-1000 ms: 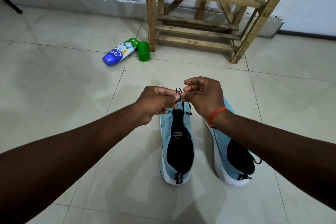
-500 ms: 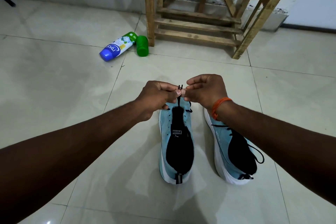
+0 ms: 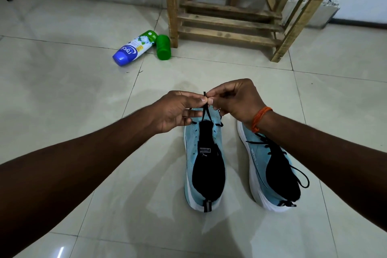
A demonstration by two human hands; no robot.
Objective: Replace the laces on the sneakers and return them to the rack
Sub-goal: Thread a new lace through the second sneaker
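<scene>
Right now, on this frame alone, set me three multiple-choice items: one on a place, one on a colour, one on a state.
1. Where is the bottle relative to the rack?
A. on its lowest shelf
B. on the floor to its left
C. behind it

2. What colour is the band on the right wrist?
A. orange
B. green
C. black

3. What holds the lace ends?
A. nothing, they lie loose
B. the left hand and right hand pinch them
C. a tied bow

Answers: 1 B, it lies on tiles by the rack's leg; 2 A, plainly orange; 3 B, both hands' fingertips meet on the ends.
</scene>
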